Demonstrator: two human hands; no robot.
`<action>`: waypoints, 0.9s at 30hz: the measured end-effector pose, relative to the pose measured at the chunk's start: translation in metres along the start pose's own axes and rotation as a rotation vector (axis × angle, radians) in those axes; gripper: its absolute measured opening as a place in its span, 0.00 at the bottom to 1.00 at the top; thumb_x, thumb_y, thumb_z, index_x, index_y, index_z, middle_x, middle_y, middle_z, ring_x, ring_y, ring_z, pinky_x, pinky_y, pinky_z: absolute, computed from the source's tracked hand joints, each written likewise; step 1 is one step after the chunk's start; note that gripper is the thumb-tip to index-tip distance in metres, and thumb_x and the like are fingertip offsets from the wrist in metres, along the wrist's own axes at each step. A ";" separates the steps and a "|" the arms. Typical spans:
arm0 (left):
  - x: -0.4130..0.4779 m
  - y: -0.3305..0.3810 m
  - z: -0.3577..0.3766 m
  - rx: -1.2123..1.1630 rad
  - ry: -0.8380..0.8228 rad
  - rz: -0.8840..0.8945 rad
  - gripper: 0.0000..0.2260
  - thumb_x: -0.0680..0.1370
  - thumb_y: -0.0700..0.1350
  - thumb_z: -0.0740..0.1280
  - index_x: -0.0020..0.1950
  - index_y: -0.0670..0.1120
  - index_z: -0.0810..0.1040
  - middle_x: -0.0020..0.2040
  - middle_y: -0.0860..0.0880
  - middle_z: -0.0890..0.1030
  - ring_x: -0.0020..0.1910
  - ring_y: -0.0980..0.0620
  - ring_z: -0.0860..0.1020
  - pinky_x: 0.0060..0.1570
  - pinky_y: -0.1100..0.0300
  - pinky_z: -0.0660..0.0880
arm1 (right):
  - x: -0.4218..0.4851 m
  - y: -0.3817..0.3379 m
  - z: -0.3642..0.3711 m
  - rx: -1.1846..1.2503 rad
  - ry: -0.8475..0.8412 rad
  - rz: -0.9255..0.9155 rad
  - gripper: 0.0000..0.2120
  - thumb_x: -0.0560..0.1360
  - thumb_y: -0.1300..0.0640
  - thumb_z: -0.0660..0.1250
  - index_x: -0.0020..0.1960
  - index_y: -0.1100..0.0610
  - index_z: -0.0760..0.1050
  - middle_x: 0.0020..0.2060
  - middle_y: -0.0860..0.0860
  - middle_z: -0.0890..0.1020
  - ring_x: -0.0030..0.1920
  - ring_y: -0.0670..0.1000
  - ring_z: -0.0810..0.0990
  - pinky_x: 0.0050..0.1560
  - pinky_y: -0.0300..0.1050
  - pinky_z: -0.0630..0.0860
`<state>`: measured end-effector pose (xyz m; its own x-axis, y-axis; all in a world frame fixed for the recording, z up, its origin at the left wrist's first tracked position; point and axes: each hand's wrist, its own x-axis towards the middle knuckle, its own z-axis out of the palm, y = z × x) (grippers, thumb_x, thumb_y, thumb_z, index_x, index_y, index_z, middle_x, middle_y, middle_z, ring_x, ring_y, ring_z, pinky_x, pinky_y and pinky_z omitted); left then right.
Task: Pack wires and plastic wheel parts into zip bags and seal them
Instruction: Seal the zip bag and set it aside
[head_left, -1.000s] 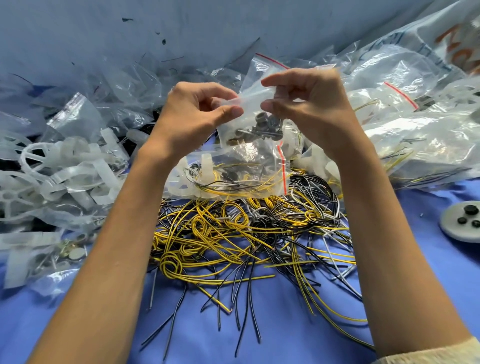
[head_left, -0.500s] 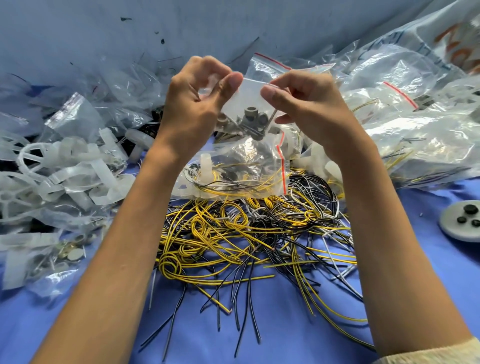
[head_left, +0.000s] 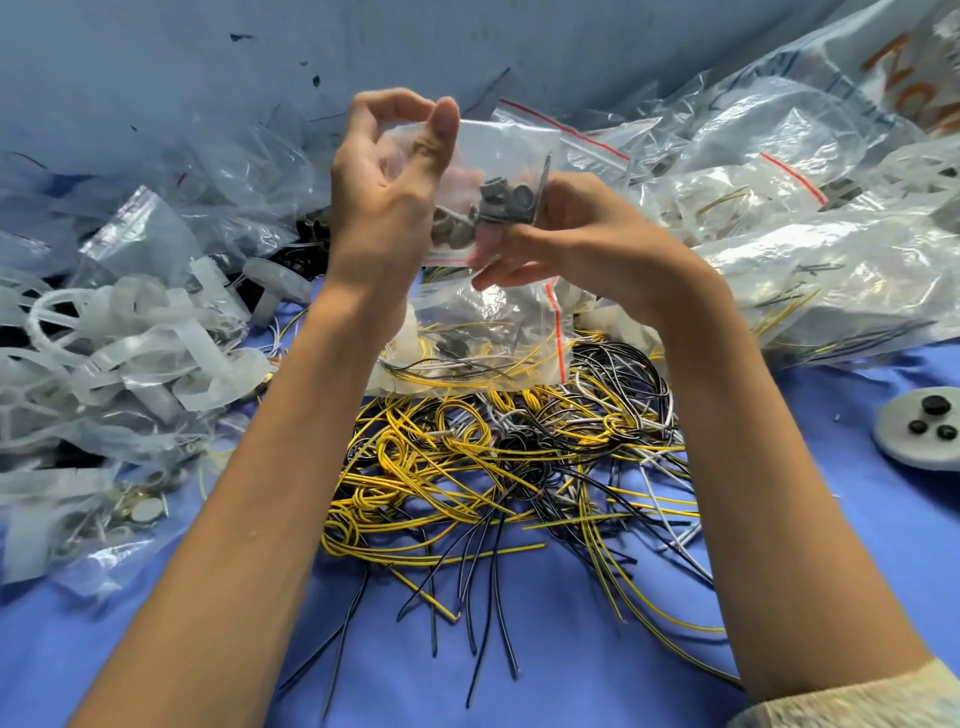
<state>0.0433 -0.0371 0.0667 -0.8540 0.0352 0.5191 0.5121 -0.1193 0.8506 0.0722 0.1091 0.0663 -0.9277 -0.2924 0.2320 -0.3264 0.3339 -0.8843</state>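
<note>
Head view. Both hands are raised above a blue cloth-covered surface and hold a small clear zip bag between them, clear of everything below. The left hand pinches the bag's upper left corner, thumb against curled fingers. The right hand grips the bag's lower right side, its fingers curled under and partly visible through the plastic. Small grey round parts are bunched in the lower half of the held bag, between the two hands. Directly beneath lies a second zip bag with a red strip along its right edge; it contains yellow and black wires and pale plastic pieces. It rests on the far edge of a loose tangle of yellow, black and white wires spread between the forearms. At left, a heap of translucent white plastic wheel parts is mixed with crumpled bags. At right lies a pile of larger clear bags, some holding wires, and nearer the edge a grey disc carrying three black pieces.
</note>
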 end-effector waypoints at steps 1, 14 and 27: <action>0.002 -0.001 -0.001 0.003 -0.023 -0.064 0.06 0.78 0.49 0.66 0.51 0.50 0.70 0.47 0.47 0.76 0.47 0.48 0.78 0.53 0.44 0.76 | 0.000 0.001 -0.001 0.015 0.012 -0.001 0.10 0.77 0.63 0.64 0.56 0.67 0.75 0.43 0.57 0.83 0.44 0.52 0.84 0.57 0.54 0.77; -0.002 0.004 -0.016 0.029 -0.378 -0.174 0.12 0.68 0.43 0.71 0.49 0.44 0.74 0.35 0.53 0.83 0.37 0.55 0.83 0.39 0.66 0.78 | -0.002 0.000 -0.008 0.100 0.140 -0.054 0.02 0.77 0.59 0.65 0.47 0.57 0.76 0.32 0.52 0.84 0.32 0.51 0.83 0.34 0.40 0.79; 0.005 -0.003 -0.019 -0.083 -0.300 -0.161 0.10 0.69 0.35 0.71 0.47 0.43 0.76 0.36 0.50 0.84 0.36 0.52 0.83 0.41 0.65 0.78 | -0.003 -0.001 -0.009 0.195 0.212 -0.117 0.12 0.74 0.68 0.67 0.57 0.66 0.73 0.43 0.57 0.79 0.39 0.47 0.82 0.48 0.41 0.80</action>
<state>0.0358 -0.0558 0.0653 -0.8518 0.3485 0.3911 0.3534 -0.1688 0.9201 0.0732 0.1177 0.0699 -0.9096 -0.1184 0.3983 -0.4116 0.1247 -0.9028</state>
